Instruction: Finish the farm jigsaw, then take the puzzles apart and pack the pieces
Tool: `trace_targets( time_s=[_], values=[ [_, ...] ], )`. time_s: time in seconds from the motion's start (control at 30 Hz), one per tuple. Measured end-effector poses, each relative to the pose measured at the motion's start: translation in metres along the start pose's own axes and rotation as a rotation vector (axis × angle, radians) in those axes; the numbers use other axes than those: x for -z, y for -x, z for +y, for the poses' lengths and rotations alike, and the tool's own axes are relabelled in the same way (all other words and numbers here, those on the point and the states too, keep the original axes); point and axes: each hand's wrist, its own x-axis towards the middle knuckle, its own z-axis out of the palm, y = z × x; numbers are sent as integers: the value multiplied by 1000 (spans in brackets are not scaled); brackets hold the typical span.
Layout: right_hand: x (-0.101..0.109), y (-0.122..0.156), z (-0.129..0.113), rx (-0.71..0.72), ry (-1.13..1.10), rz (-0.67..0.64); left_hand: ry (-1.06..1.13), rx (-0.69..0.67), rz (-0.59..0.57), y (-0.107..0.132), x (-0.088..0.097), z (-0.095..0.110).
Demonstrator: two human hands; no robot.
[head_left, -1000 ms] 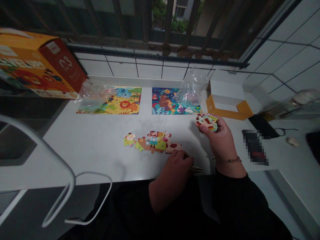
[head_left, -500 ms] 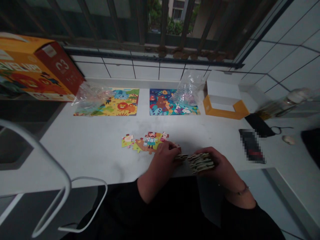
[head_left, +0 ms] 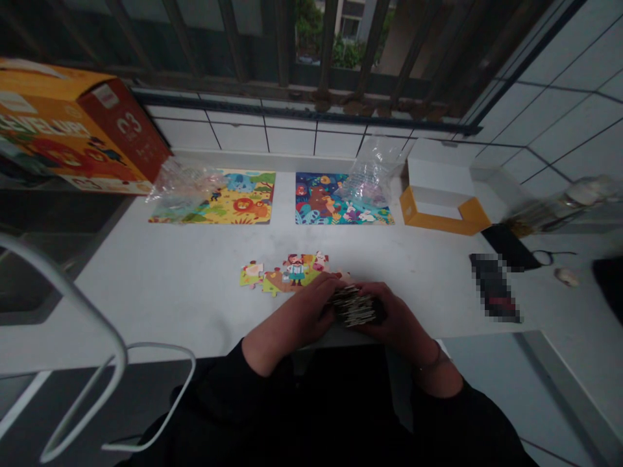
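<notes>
Stack of jigsaw pieces (head_left: pixel 357 307): likely light, stiff, apt to slip apart; best gripped by opposite edges | clasped between left hand (head_left: pixel 310 311) and right hand (head_left: pixel 399 322) | just beside part-joined farmer-and-cow jigsaw (head_left: pixel 296 270) | by near edge of white counter (head_left: pixel 170 279)

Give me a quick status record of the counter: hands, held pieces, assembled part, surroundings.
left hand: on the left side of the stack
right hand: gripping the stack's right side
stack: puzzle pieces, edges showing, between both hands
assembled pieces: on the white counter; man and cow visible, right end partly hidden by the left hand
picture sheets: lion sheet and bear sheet, behind the assembled pieces, each partly under clear plastic
boxes: open orange box at right; large orange box at far left
</notes>
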Motion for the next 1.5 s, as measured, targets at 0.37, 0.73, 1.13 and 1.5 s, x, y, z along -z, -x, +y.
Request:
trace_targets(
  time_s=[0.37,0.73,1.13,1.5],
  values=[
    [-13,-17,-18,104,135,3,249,200,253,-5,-21,19],
    [-21,-20,-27,92,133,1,448,157,394,-12,-38,19],
    [-27,-21,-23,93,182,-30,146,216,465,-11,-21,27],
    [-27,-19,-23,88,202,5,-637,463,115,73,118,-15]
  ],
)
